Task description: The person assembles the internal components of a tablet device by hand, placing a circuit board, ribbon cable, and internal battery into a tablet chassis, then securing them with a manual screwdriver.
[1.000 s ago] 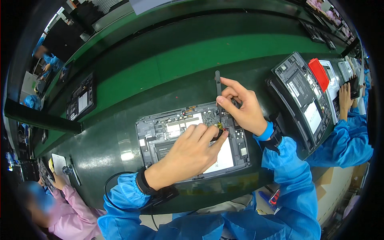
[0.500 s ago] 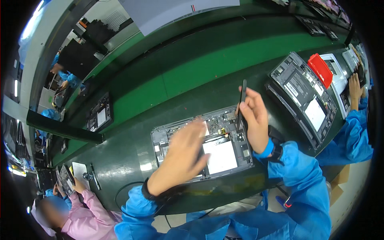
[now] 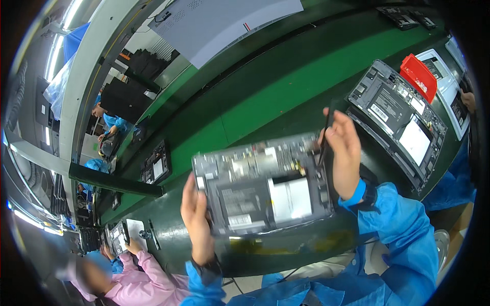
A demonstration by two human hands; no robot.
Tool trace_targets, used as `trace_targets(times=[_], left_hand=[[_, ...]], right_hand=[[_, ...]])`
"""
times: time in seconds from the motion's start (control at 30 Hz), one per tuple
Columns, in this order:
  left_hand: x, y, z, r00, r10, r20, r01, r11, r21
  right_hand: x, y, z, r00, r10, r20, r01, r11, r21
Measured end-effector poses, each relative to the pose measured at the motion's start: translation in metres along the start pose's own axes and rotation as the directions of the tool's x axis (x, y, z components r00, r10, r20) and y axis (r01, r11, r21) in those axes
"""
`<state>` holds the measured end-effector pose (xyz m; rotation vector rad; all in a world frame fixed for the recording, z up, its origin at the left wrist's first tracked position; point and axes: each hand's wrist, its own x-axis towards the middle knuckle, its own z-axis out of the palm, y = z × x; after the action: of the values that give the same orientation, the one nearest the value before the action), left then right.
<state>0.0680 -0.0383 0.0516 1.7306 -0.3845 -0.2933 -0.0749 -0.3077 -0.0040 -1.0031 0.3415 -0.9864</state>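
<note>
The opened laptop base (image 3: 263, 186), a dark battery (image 3: 242, 204) and a white panel (image 3: 290, 201) showing inside it, lies between the two hands: the left hand (image 3: 198, 219) is clasped on its left edge, thumb on top, while the right hand (image 3: 344, 153) pinches a slim dark tool (image 3: 327, 130) over its right end, though whether those fingers also touch the base I cannot tell. Beyond the right grip are stacked laptop bases (image 3: 388, 109) and a red tray (image 3: 418, 76); well left of the left grip sits a co-worker in pink (image 3: 148, 285).
</note>
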Motion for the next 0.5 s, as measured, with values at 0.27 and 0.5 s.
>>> trace_targets(times=[0.27, 0.5], left_hand=[[0.281, -0.075, 0.035, 0.983, -0.02, 0.183, 0.035, 0.996, -0.082], [0.248, -0.044, 0.06, 0.739, 0.603, 0.3, -0.652, 0.531, 0.541]], right_hand=[[0.018, 0.005, -0.01, 0.992, -0.001, 0.13, 0.018, 0.991, -0.135], [0.02, 0.013, -0.016, 0.864, 0.19, 0.466, 0.075, 0.867, -0.493]])
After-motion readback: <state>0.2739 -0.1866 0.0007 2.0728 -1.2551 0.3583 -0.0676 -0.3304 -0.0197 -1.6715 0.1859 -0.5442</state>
